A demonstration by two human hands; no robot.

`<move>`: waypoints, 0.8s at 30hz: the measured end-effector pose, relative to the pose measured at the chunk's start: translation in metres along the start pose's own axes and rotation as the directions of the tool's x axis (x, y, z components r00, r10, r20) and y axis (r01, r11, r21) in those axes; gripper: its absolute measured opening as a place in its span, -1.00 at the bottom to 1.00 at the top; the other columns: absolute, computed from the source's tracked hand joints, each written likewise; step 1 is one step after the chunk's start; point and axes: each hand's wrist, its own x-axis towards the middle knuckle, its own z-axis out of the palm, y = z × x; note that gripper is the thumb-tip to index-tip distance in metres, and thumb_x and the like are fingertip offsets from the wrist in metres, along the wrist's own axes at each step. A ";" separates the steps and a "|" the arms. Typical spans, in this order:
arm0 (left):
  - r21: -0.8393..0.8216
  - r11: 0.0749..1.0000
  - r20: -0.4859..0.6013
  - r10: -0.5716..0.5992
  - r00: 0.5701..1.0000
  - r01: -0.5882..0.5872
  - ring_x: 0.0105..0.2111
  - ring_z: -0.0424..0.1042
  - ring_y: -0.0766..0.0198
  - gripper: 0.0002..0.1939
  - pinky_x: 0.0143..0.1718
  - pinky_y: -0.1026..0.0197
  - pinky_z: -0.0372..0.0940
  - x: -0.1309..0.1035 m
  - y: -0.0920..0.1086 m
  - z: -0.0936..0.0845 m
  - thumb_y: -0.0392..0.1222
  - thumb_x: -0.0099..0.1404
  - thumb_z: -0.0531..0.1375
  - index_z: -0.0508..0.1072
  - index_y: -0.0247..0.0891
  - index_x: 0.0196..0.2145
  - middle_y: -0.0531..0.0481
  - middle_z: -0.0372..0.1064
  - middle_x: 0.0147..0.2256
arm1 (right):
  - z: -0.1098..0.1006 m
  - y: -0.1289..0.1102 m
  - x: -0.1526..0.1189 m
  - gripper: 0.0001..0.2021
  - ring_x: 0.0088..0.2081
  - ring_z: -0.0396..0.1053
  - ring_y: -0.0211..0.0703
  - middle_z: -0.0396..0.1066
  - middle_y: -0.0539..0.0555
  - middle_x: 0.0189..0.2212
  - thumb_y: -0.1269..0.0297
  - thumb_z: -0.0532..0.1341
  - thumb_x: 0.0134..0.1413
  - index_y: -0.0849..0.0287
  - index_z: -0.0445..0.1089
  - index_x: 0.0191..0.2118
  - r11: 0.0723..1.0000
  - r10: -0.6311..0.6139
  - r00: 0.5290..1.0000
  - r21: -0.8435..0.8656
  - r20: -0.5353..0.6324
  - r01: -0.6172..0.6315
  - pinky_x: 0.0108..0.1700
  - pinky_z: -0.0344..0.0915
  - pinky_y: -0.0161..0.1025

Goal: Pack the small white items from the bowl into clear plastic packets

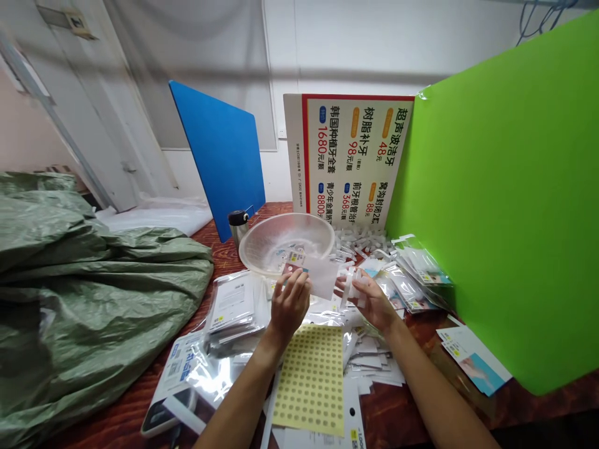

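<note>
In the middle of the head view, my left hand [291,302] is closed on a printed card, its fingers over the front. A pale translucent sheet or bag [322,279] reaches from the card toward the right. My right hand [372,299] has its fingers curled round a small clear-white plastic piece [352,287] at the bag's right end. Just below both hands lies a yellow sheet with rows of round stickers [311,380]. Behind them stands a translucent plastic basin [253,244].
Packaged cards [234,302] are stacked at left, with more packets [414,280] at right. White plastic pieces [358,240] are heaped behind. A steel flask [239,226], blue board [224,156], printed sign [349,162] and tall green board [505,206] stand around. Green cloth [93,299] bulges at left.
</note>
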 end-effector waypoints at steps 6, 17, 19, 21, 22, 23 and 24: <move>0.087 0.995 0.129 0.043 0.991 -0.054 -0.21 0.50 0.14 -0.81 -0.12 0.06 0.29 0.000 0.008 0.005 -0.45 0.40 0.11 0.45 -0.24 -0.28 -0.07 0.55 -0.21 | 0.009 0.017 0.009 -0.49 -0.12 0.54 -0.07 0.57 0.00 -0.15 0.19 0.47 -0.14 0.00 0.29 -0.06 0.988 -0.140 0.974 0.039 -0.180 0.149 -0.14 0.52 -0.15; -0.043 0.983 0.151 0.184 0.971 -0.180 -0.13 0.47 0.15 -0.85 -0.01 0.05 0.29 -0.002 0.028 0.009 -0.43 0.41 0.12 0.46 -0.30 -0.25 -0.06 0.54 -0.17 | -0.003 0.031 0.022 -0.64 -0.28 0.55 -0.23 0.59 -0.01 -0.29 0.36 0.45 -0.15 0.06 0.35 -0.21 0.959 -0.217 0.902 0.093 -0.373 0.269 -0.32 0.50 -0.39; -0.073 0.983 0.174 0.179 0.968 -0.169 -0.10 0.48 0.15 -0.84 -0.01 0.06 0.31 -0.003 0.029 0.010 -0.42 0.43 0.09 0.46 -0.31 -0.23 -0.08 0.53 -0.15 | -0.006 0.033 0.025 -0.71 -0.37 0.52 -0.27 0.57 -0.03 -0.37 0.37 0.42 -0.14 0.08 0.37 -0.26 0.967 -0.176 0.904 0.103 -0.390 0.233 -0.41 0.46 -0.43; -0.097 0.984 0.194 0.169 0.966 -0.152 -0.06 0.48 0.13 -0.80 0.02 0.07 0.32 -0.004 0.030 0.011 -0.42 0.44 0.04 0.46 -0.33 -0.21 -0.11 0.53 -0.12 | -0.009 0.035 0.027 -0.77 -0.46 0.47 -0.31 0.55 -0.03 -0.42 0.36 0.40 -0.11 0.10 0.39 -0.30 0.973 -0.131 0.912 0.125 -0.388 0.193 -0.51 0.39 -0.45; -0.107 0.984 0.203 0.163 0.965 -0.144 -0.04 0.48 0.13 -0.79 0.03 0.06 0.33 -0.005 0.029 0.012 -0.42 0.45 0.03 0.46 -0.34 -0.20 -0.13 0.53 -0.10 | -0.010 0.036 0.028 -0.79 -0.49 0.45 -0.32 0.54 -0.03 -0.44 0.34 0.40 -0.10 0.11 0.40 -0.31 0.976 -0.118 0.917 0.127 -0.380 0.178 -0.54 0.36 -0.46; -0.116 0.984 0.209 0.160 0.965 -0.138 -0.02 0.48 0.12 -0.78 0.04 0.06 0.33 -0.006 0.028 0.012 -0.42 0.45 0.02 0.46 -0.34 -0.19 -0.14 0.53 -0.08 | -0.012 0.036 0.028 -0.81 -0.52 0.43 -0.33 0.53 -0.03 -0.46 0.32 0.40 -0.09 0.12 0.41 -0.32 0.980 -0.107 0.923 0.120 -0.370 0.161 -0.56 0.34 -0.46; -0.125 0.983 0.216 0.159 0.963 -0.134 0.01 0.47 0.11 -0.78 0.06 0.05 0.34 -0.007 0.026 0.013 -0.42 0.45 0.02 0.46 -0.34 -0.19 -0.15 0.53 -0.06 | -0.014 0.036 0.028 -0.81 -0.55 0.40 -0.34 0.51 -0.03 -0.49 0.30 0.41 -0.08 0.13 0.41 -0.32 0.984 -0.095 0.928 0.106 -0.361 0.142 -0.59 0.31 -0.46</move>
